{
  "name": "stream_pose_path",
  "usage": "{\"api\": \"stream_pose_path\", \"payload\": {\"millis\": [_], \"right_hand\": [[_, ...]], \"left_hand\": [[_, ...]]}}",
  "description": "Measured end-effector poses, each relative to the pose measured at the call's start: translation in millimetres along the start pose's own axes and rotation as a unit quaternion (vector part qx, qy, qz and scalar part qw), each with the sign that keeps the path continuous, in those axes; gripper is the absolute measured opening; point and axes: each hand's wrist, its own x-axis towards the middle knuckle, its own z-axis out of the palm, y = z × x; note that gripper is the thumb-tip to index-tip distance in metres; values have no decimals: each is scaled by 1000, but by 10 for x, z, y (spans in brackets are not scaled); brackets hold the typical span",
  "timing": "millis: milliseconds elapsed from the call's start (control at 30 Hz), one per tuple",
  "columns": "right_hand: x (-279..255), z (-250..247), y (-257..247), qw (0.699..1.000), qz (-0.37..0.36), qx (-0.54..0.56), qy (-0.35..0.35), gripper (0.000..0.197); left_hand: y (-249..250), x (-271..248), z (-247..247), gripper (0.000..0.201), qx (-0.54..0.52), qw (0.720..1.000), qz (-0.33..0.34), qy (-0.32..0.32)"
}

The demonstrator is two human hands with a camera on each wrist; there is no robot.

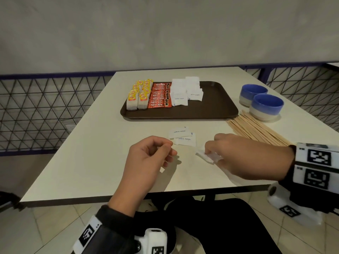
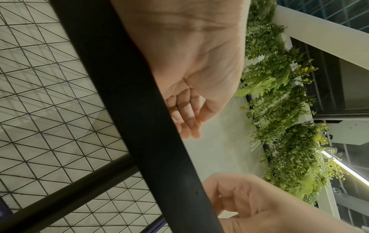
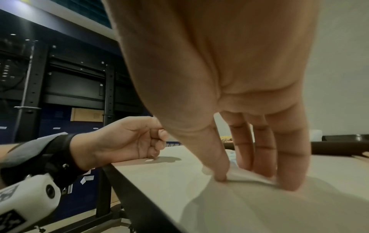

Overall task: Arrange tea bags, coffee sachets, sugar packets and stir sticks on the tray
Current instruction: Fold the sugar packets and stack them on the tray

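Note:
A brown tray holds rows of yellow-tagged tea bags, red coffee sachets and white sugar packets. Two more sugar packets lie on the table in front of the tray. My right hand pinches a white sugar packet against the tabletop between thumb and fingers. My left hand hovers beside it with its fingers curled and thumb on the index finger, holding nothing that I can see. A pile of wooden stir sticks lies on the table right of the tray.
Two blue-and-white bowls stand at the right, behind the stir sticks. The right half of the tray is bare. The table's near edge runs just under my left wrist. A wire-mesh railing borders the table.

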Motion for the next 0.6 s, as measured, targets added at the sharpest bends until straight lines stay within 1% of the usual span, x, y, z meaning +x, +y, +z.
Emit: {"api": "stream_pose_path", "payload": {"millis": [67, 133, 200, 267, 333, 367, 400, 467, 533, 600], "right_hand": [[-51, 48, -51, 1000, -12, -14, 25, 24], [-72, 127, -99, 998, -20, -25, 55, 21], [-67, 199, -121, 996, -12, 3, 92, 22], [-58, 238, -145, 988, 10, 85, 131, 23], [-60, 258, -203, 966, 26, 192, 173, 18], [-61, 270, -241, 950, 32, 244, 190, 17], [-57, 287, -284, 934, 37, 291, 202, 16], [-24, 346, -352, 907, 36, 353, 225, 15], [23, 423, -375, 886, 37, 386, 255, 18], [50, 490, -354, 859, 46, 411, 301, 23]], "left_hand": [[11, -9, -1, 13, 20, 1000, 0, -10], [13, -20, -6, 13, 54, 998, 8, -36], [7, -48, 1, 25, 110, 991, 22, -78], [0, -71, 20, 38, 180, 976, 51, -114], [-13, -64, 48, 45, 239, 957, 90, -136], [-29, -53, 59, 45, 255, 951, 103, -139], [-42, -43, 71, 40, 258, 950, 110, -135], [-68, -27, 80, 23, 235, 960, 106, -112], [-89, -17, 70, 12, 194, 973, 83, -90], [-70, -13, 50, 7, 154, 984, 59, -72]]}}
